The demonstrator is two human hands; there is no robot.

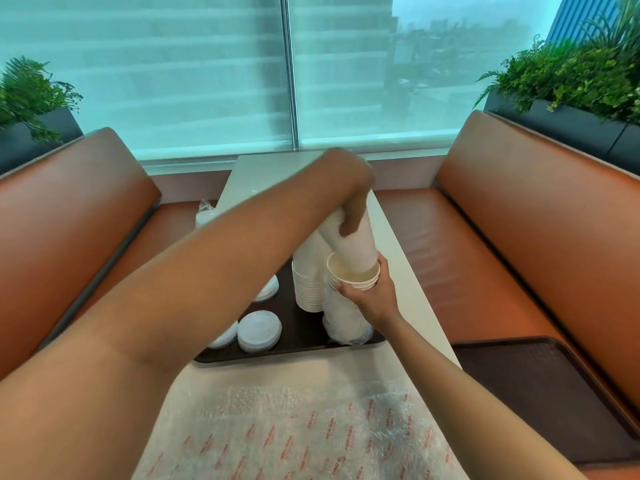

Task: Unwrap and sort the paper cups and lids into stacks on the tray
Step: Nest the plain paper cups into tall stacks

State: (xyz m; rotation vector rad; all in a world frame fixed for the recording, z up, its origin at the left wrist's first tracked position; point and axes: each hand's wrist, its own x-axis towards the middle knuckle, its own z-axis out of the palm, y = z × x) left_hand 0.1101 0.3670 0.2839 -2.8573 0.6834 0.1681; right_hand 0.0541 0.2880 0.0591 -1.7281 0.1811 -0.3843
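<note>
My left hand (349,199) grips a tall column of white paper cups (353,244), tilted, with its lower end inside the top cup of another cup stack (341,303). My right hand (370,299) grips that lower stack just under its rim; the stack stands on the dark tray (301,337) with crumpled clear wrap round its base. Another stack of white cups (308,289) stands just left of it. White lids (259,331) lie in low piles on the tray's left side, partly hidden by my left forearm.
Bubble wrap with red print (304,434) covers the near end of the white table (277,168). A second dark tray (540,386) lies on the right orange bench. A wrapped pack (205,213) sits by the table's left edge. Planters flank the window.
</note>
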